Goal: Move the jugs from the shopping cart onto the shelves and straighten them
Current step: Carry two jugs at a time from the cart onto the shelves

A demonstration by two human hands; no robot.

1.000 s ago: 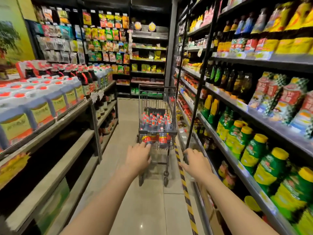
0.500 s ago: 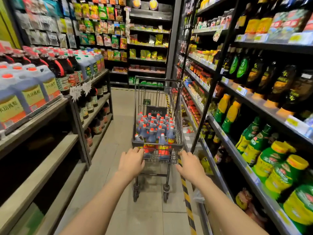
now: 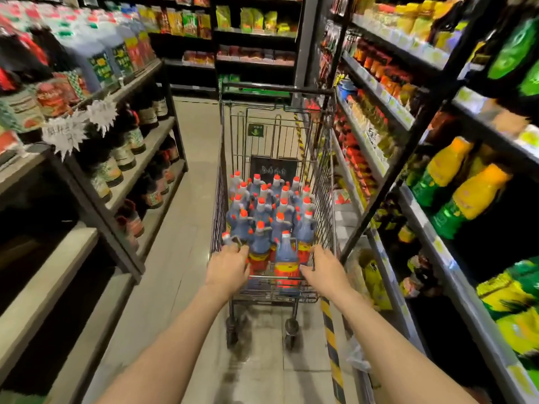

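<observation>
A wire shopping cart (image 3: 324, 182) stands in the aisle straight ahead of me. It holds several small dark jugs (image 3: 262, 211) with orange caps and red labels, standing upright and packed close. My left hand (image 3: 229, 268) grips the cart's near rim at its left end, fingers curled over the bar next to the nearest jug. At the right end of the same bar, my right hand (image 3: 324, 269) grips in the same way. Both forearms reach forward from the bottom of the view.
Left shelving (image 3: 145, 147) carries dark bottles; a bare grey shelf board (image 3: 43, 275) lies lower left. Right shelving (image 3: 408, 199) is full of yellow and green bottles behind a black upright post (image 3: 388, 182). Yellow-black floor tape (image 3: 331, 339) runs by the cart's right wheel.
The cart and I have rolled forward along the aisle, the left shelves sliding past. Both hands have stayed on the cart's near bar, and the view looks further down into the jugs.
</observation>
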